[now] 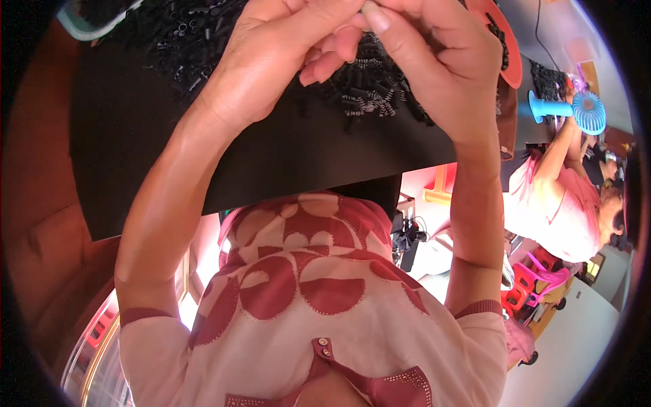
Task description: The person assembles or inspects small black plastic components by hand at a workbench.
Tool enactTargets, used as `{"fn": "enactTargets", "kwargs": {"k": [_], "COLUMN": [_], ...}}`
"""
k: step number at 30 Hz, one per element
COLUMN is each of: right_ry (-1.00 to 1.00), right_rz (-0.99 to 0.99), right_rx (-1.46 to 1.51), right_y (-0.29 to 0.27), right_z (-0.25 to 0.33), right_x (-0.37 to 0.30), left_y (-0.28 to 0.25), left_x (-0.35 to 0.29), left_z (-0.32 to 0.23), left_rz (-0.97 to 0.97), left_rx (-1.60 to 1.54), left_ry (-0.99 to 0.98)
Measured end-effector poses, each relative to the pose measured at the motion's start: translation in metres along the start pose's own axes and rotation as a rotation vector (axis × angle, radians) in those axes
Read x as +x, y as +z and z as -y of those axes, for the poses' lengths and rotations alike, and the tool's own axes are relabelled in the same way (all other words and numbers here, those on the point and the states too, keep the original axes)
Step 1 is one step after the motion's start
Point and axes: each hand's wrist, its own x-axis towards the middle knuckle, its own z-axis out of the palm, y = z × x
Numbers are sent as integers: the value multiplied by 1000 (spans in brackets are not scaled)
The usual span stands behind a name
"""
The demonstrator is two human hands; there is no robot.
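Note:
My left hand and my right hand meet at the top edge, over the black tabletop. Thumbs and fingertips are pinched together there. Whatever sits between them is too small and too cut off by the frame to make out. Under and left of my hands spreads a heap of small black tubular parts. Below my fingers, between the two wrists, lies a cluster of small coiled pieces that look like metal springs, mixed with more black parts.
An orange-red tray holding black parts is right of my right hand. Beyond it stands a small blue fan. A pale-green-rimmed container sits at the far left. Another person works on the right, near red stools.

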Motion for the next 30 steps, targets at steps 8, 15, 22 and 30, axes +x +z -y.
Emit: {"fn": "enactTargets", "kwargs": {"k": [8,15,22,30], "right_ry": [-154,-225,-296,-114], "right_rz": [70,182,124,375], "right_rx": [-109,-644,-503,-488], "right_y": [-16,20,10,-11], "right_z": [-25,-80,-87,-61], "right_x": [-4,-5,15,17], "left_y": [-8,0,-6,-21], "left_x": [-4,0,1,5], "left_z": [9,2,0,5], "left_rz": [-79,-58,-59,-77], "left_rx": [151,125,57,70], "left_ry": [129,127,142,165]}}
